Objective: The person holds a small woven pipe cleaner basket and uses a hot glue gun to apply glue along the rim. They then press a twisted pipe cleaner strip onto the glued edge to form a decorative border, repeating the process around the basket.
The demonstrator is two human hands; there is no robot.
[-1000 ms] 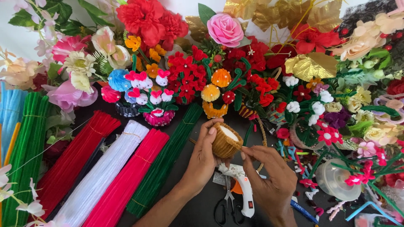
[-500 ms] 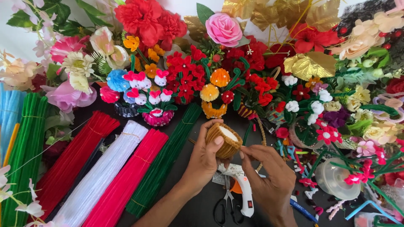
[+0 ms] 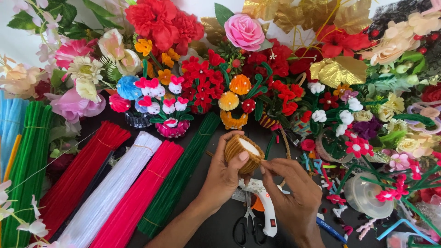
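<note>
My left hand (image 3: 226,174) grips a small round pot (image 3: 242,152) wrapped in tan-brown fuzzy wire, with a pale inside showing at its tilted top. My right hand (image 3: 295,193) pinches the loose end of the brown wire against the pot's lower right side. Both hands hover above a white glue gun (image 3: 262,205) and black-handled scissors (image 3: 246,226) lying on the dark table.
Bundles of fuzzy wire lie on the left: dark green (image 3: 181,172), pink-red (image 3: 138,202), white (image 3: 112,193), red (image 3: 78,177), bright green (image 3: 25,156) and blue (image 3: 10,121). Finished little flower pots (image 3: 171,124) and many artificial flowers fill the back. A clear plastic cup (image 3: 370,197) sits at right.
The pot has turned a little in my left hand, and my right hand has shifted up to its lower right side.
</note>
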